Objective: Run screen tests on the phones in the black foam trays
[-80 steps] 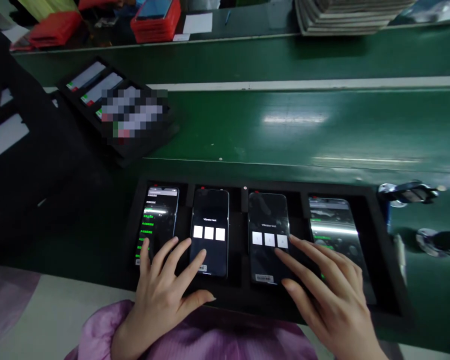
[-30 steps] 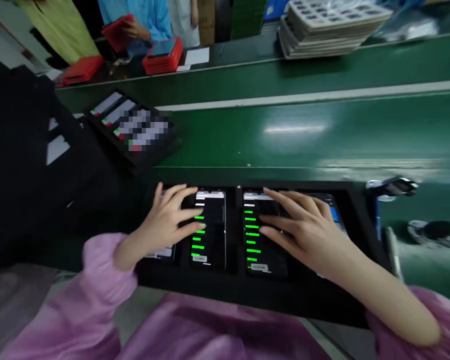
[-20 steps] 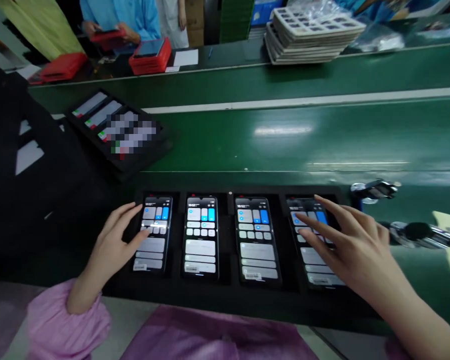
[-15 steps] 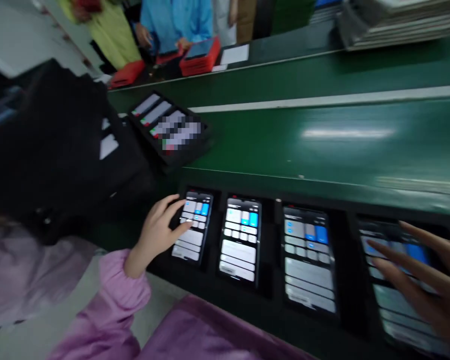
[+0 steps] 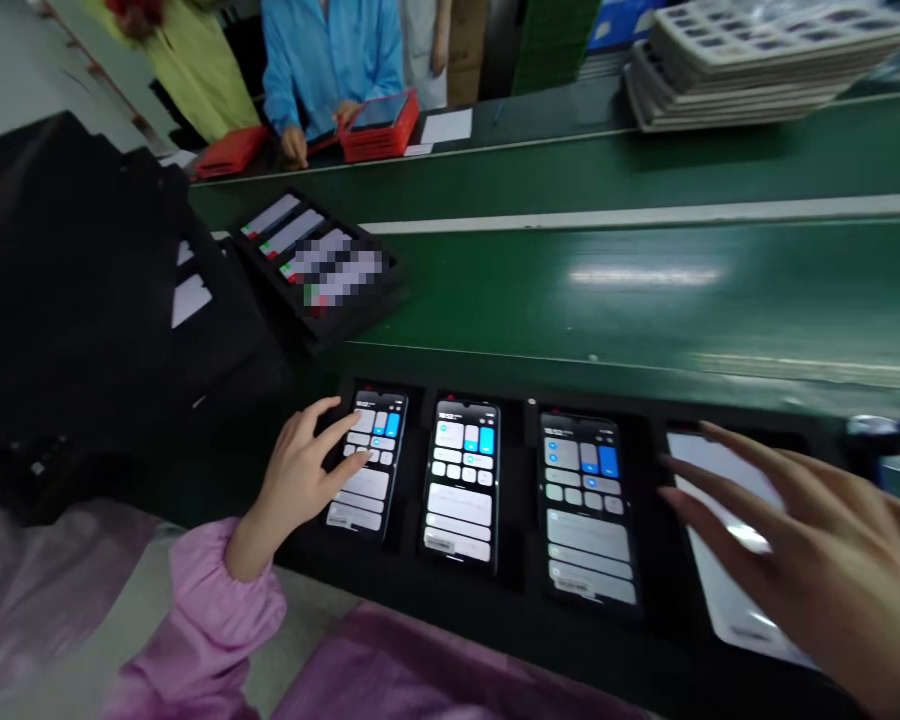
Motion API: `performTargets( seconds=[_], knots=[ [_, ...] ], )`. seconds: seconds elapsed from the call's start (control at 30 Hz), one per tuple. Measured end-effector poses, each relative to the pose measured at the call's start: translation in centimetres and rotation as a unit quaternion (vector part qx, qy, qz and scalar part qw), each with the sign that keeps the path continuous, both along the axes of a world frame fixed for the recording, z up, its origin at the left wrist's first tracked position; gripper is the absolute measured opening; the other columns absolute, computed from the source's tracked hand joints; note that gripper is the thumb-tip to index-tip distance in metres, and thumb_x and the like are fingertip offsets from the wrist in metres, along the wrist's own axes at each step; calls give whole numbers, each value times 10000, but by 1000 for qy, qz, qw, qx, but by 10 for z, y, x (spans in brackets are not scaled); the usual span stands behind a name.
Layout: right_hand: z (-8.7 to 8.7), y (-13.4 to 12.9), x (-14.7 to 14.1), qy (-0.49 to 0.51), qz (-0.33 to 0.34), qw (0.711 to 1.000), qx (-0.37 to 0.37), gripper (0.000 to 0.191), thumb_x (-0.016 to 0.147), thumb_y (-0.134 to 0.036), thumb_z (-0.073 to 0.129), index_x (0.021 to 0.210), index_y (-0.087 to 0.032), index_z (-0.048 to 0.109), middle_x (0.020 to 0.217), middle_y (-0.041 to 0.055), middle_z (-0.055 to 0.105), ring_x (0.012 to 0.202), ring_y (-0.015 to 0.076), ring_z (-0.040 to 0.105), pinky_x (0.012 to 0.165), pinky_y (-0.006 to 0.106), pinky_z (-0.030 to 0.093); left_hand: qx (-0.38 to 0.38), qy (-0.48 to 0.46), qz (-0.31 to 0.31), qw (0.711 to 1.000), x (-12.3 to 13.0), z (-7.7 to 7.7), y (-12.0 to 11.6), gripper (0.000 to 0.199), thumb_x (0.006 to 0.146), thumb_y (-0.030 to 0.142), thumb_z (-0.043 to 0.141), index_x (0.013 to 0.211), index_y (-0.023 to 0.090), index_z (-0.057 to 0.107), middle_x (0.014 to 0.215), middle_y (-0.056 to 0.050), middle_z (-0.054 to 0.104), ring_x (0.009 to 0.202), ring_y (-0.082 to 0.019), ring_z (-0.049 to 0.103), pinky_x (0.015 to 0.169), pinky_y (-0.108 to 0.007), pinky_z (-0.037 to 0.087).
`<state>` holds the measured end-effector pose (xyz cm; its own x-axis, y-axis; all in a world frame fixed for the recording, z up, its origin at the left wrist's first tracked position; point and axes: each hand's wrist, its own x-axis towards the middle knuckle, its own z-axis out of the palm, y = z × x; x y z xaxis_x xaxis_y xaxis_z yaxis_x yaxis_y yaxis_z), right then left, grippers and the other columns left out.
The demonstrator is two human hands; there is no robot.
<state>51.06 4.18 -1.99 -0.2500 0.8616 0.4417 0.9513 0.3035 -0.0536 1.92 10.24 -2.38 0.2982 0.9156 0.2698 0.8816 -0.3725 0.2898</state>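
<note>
Four smartphones lie side by side in a black foam tray (image 5: 487,600) at the near edge of the belt. My left hand (image 5: 300,480) rests its fingertips on the screen of the leftmost phone (image 5: 367,460). That phone, the second phone (image 5: 461,480) and the third phone (image 5: 586,510) all show a quick-settings panel with blue tiles. My right hand (image 5: 817,550) spreads over the fourth phone (image 5: 727,540), whose screen is bright white, and its blurred fingers seem to touch the glass. Neither hand holds anything.
A green conveyor belt (image 5: 570,300) runs behind the tray. On it lies a second black tray of phones (image 5: 307,260), partly pixelated. A black bag (image 5: 82,300) sits at left. Stacked trays (image 5: 780,70) and a co-worker in a blue coat (image 5: 322,60) are beyond.
The phone screens changed from test pages and green text lists to settings panels, and the fourth screen turned white. My hands moved outward to the end phones, and the view swung right.
</note>
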Motion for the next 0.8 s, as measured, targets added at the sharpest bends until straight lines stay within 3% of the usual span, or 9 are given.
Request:
performTargets(
  seconds=[0.1,0.23,0.37,0.57,0.8],
  knots=[
    [14,9,-45,-73,79,994,20,456,1171,-434,407,1376,-256,773,1596,155,610,1269,386,663,906,549,496,2,3,-2,1000,-4,-3,2,442,1103,520,592,1471,317,729,1557,-126,613,1407,-356,630,1194,-603,547],
    [7,25,-74,-77,95,992,31,433,1185,-382,404,1316,-249,796,1593,154,607,1295,361,645,967,523,462,14,40,-9,999,-6,1,3,437,1109,505,578,1457,297,742,1544,-147,625,1373,-360,651,1169,-626,561],
    [-1,30,-73,-73,108,990,53,484,1196,-401,368,1243,-222,815,1520,167,655,1256,378,654,920,515,456,46,91,-6,995,22,17,0,407,1105,511,615,1388,269,781,1518,-179,662,1443,-417,598,1247,-781,410],
    [-4,33,-67,-88,116,987,69,506,1194,-415,349,1267,-220,810,1496,171,668,1215,391,654,868,513,472,30,100,-148,984,86,30,9,466,1093,589,639,1434,290,747,1547,-158,661,1476,-377,576,1287,-802,350],
    [3,31,-67,-68,114,989,72,449,1190,-403,384,1307,-212,773,1518,165,656,1221,369,666,891,507,487,9,97,-150,984,88,19,16,421,1065,547,707,1398,296,772,1573,-162,645,1504,-405,551,1258,-888,316]
  ],
)
